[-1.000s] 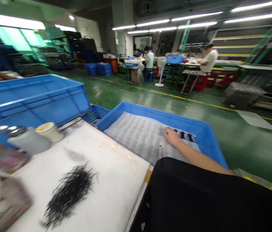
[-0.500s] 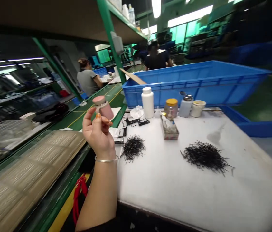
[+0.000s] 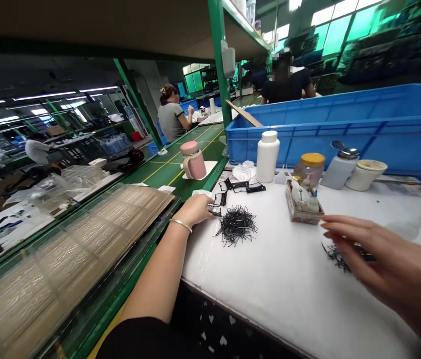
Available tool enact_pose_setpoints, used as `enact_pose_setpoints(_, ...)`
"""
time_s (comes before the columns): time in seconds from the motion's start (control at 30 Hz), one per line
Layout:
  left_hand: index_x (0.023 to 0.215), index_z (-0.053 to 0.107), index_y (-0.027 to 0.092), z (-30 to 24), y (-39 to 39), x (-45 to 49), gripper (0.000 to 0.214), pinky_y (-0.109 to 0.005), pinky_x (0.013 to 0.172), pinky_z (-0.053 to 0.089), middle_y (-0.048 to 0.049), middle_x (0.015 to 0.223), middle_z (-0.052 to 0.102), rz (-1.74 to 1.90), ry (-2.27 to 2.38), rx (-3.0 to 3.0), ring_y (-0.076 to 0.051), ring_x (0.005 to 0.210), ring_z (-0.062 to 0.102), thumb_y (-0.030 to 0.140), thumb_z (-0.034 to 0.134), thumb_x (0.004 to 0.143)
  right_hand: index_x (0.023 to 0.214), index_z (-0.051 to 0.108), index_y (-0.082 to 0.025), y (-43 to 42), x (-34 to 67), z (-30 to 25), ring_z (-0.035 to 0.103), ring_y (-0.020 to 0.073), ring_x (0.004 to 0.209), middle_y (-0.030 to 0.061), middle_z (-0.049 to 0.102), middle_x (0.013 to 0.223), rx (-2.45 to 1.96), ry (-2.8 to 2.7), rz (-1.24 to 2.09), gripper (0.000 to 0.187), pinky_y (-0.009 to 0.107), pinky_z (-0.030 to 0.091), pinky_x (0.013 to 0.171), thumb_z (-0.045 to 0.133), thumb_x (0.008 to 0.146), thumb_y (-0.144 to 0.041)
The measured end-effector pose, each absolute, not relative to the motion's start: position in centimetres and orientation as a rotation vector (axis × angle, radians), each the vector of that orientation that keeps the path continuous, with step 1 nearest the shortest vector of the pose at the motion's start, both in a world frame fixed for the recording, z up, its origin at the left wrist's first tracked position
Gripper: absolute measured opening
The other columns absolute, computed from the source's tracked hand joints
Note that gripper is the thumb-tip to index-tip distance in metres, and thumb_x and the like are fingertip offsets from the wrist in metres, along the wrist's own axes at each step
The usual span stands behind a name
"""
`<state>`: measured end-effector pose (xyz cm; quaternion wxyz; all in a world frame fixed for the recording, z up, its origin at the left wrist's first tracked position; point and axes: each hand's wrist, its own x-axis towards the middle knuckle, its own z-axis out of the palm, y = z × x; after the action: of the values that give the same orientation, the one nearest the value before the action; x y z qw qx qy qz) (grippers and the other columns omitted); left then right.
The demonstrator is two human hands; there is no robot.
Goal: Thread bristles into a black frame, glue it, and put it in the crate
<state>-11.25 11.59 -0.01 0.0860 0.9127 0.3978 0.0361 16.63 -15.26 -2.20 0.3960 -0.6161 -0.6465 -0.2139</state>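
Note:
My left hand (image 3: 196, 210) rests at the left edge of the white table top (image 3: 277, 279), its fingers curled against small black frame pieces (image 3: 217, 203), right beside a small pile of thin black pins (image 3: 236, 226). What the fingers hold, if anything, is hidden. My right hand (image 3: 378, 259) hovers palm down with fingers stretched out over a second pile of black pins (image 3: 335, 257), covering most of it. A pink cup (image 3: 193, 160) stands on a white mat on the green bench.
A white bottle (image 3: 267, 156), a yellow-lidded jar (image 3: 309, 170), a pump bottle (image 3: 339, 167), a cream tub (image 3: 366, 175) and a small box (image 3: 302, 204) line the table's back. A big blue crate (image 3: 345, 129) lies behind. Clear trays (image 3: 83, 244) lie left. Other people sit beyond.
My left hand has set the pink cup down on the green bench and dropped to the table by the small pin pile. My right hand has come in over the larger pile.

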Motion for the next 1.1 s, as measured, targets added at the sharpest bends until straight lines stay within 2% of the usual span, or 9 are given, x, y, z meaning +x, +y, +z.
enact_pose_setpoints(0.17,0.089,0.072,0.019,-0.1,12.5,-10.3,0.032,-0.028,0.071,0.045,-0.0053,0.087,0.069,-0.107,1.152,2.765,-0.025,0.088,0.063,0.025,0.081,0.059,0.106,0.064,-0.032,-14.6,16.5,-3.7,0.069,0.0131,0.087,-0.0026,0.072,0.102,-1.563,-1.63,-0.473,0.019,0.023,0.052,0.068,0.059,0.088,-0.025)
enact_pose_setpoints(0.3,0.09,0.069,0.018,1.1,12.2,-10.8,0.034,-0.028,0.068,0.045,-0.0052,0.089,0.068,-0.137,1.166,2.778,-0.025,0.086,0.062,0.028,0.08,0.06,0.098,0.067,-0.03,-15.1,16.9,-3.1,0.069,0.0156,0.073,0.0,0.071,0.091,-1.675,-1.374,-0.328,0.014,0.027,0.051,0.06,0.057,0.089,-0.026)
enact_pose_setpoints(0.43,0.105,0.063,0.019,3.1,9.9,-10.6,0.038,-0.033,0.081,0.047,-0.0072,0.109,0.066,0.172,1.161,2.769,-0.027,0.101,0.06,0.036,0.074,0.072,0.095,0.069,-0.029,-15.1,16.9,-3.0,0.068,0.0156,0.068,0.0004,0.071,0.085,-1.671,-1.277,-0.154,0.012,0.028,0.05,0.061,0.059,0.088,-0.03)
enact_pose_setpoints(0.57,0.108,0.06,0.022,4.5,5.0,-7.3,0.041,-0.034,0.089,0.047,-0.0042,0.112,0.064,0.581,0.727,2.759,-0.024,0.104,0.06,0.04,0.076,0.075,0.099,0.07,-0.024,-14.7,16.9,-3.4,0.067,0.0151,0.064,0.0022,0.071,0.083,-1.55,-1.137,0.322,0.02,0.027,0.052,0.06,0.062,0.086,-0.038)
enact_pose_setpoints(0.73,0.114,0.057,0.023,4.1,-1.0,-1.3,0.044,-0.037,0.085,0.049,-0.0071,0.112,0.061,0.594,0.255,2.873,-0.025,0.102,0.058,0.032,0.077,0.076,0.106,0.067,-0.017,-14.7,17.1,-2.7,0.062,0.0124,0.06,0.0042,0.069,0.08,-1.307,-1.073,0.747,0.034,0.025,0.05,0.056,0.06,0.087,-0.045)
enact_pose_setpoints(0.87,0.115,0.056,0.021,3.4,-2.6,2.0,0.044,-0.04,0.087,0.049,-0.0072,0.112,0.059,0.657,0.129,2.917,-0.025,0.103,0.056,0.028,0.077,0.077,0.087,0.069,-0.015,-14.7,17.6,-2.3,0.058,0.0102,0.056,0.001,0.063,0.065,-1.248,-1.058,0.808,0.031,0.022,0.046,0.053,0.064,0.085,-0.046)
enact_pose_setpoints(1.0,0.129,0.048,0.023,2.7,-2.7,3.4,0.062,-0.038,0.089,0.051,-0.0099,0.122,0.054,0.96,0.174,2.7,-0.026,0.112,0.053,0.035,0.078,0.076,0.077,0.066,-0.015,-14.8,18.9,-2.2,0.054,0.0086,0.05,-0.0006,0.06,0.059,-1.236,-0.829,0.682,0.032,0.02,0.043,0.049,0.07,0.079,-0.046)
enact_pose_setpoints(1.03,0.128,0.049,0.022,2.4,-2.8,3.6,0.058,-0.035,0.084,0.053,-0.0095,0.12,0.055,1.006,0.203,2.619,-0.024,0.108,0.055,0.036,0.075,0.078,0.076,0.065,-0.015,-14.8,19.3,-2.2,0.054,0.0082,0.049,-0.0007,0.06,0.058,-1.223,-0.739,0.631,0.032,0.019,0.041,0.047,0.072,0.077,-0.046)
enact_pose_setpoints(1.1,0.115,0.057,0.021,1.3,-3.1,4.0,0.033,-0.028,0.072,0.053,-0.0065,0.104,0.061,0.947,0.208,2.545,-0.019,0.093,0.06,0.032,0.067,0.086,0.075,0.065,-0.015,-14.9,20.0,-1.9,0.053,0.0073,0.049,-0.0001,0.061,0.06,-1.171,-0.57,0.543,0.031,0.017,0.038,0.044,0.075,0.073,-0.044)
